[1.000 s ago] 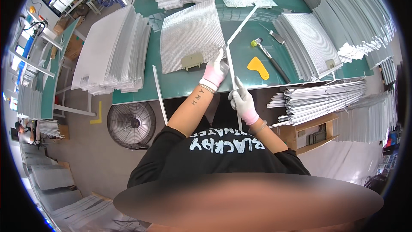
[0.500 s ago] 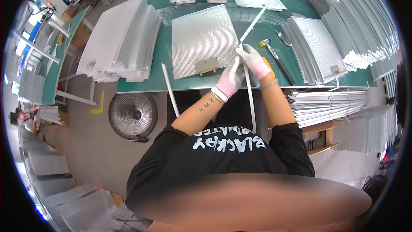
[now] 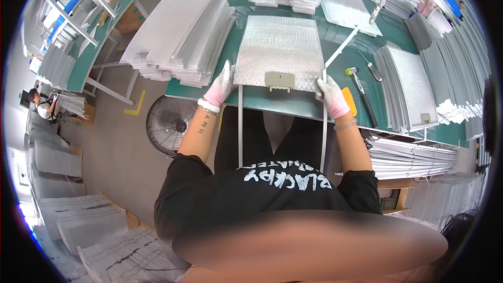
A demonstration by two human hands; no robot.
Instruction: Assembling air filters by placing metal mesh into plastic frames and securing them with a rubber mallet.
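Observation:
A silvery mesh panel [image 3: 277,47] lies on the green table before me, a small beige notched plate [image 3: 280,80] at its near edge. My gloved left hand [image 3: 221,86] is beside the panel's left near corner, fingers stretched upward along that edge. At the right near corner, my gloved right hand [image 3: 332,97] has its fingers closed around a slim white strip [image 3: 324,139] along the panel's side. Another white strip [image 3: 240,126] runs from the panel's left near corner toward my body. A third strip [image 3: 341,47] slants away to the far right.
To the right lie a hammer [image 3: 365,102], a yellow-orange object [image 3: 349,101] and a light-handled tool [image 3: 374,71]. Panel stacks stand left [image 3: 173,36] and right [image 3: 408,86]. A pen-shaped metal tool [image 3: 382,0] hangs overhead. A floor fan [image 3: 170,126] stands below left.
My left hand has left the right one and moved to the panel's left edge. My right hand has come down to the right near corner. The left strip now meets the panel.

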